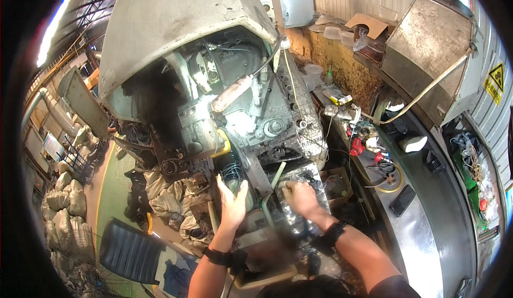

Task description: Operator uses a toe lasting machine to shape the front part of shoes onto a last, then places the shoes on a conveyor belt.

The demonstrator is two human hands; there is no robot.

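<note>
**Both hands at the lower face of an open machine**

Forearms enter from the lower edge, each with a dark band at the wrist. Left hand is raised with fingers spread and open, palm toward the machine, near a coil of thin wires; whether it touches anything cannot be told. Right hand lies knuckles up on a shiny metal plate at the machine's lower right, fingers curled onto it; a firm grip cannot be confirmed.

Far left, filled sacks are stacked on the floor, with a dark chair seat nearer the person. Centre, the machine stands exposed under a raised grey hood, its grimy body carrying a cylindrical handle and a yellow ring. Right of it, a curved metal worktop bears red connectors, a dark phone-like slab and a white block. Above stands a metal box; a yellow warning sign is at far right.
</note>
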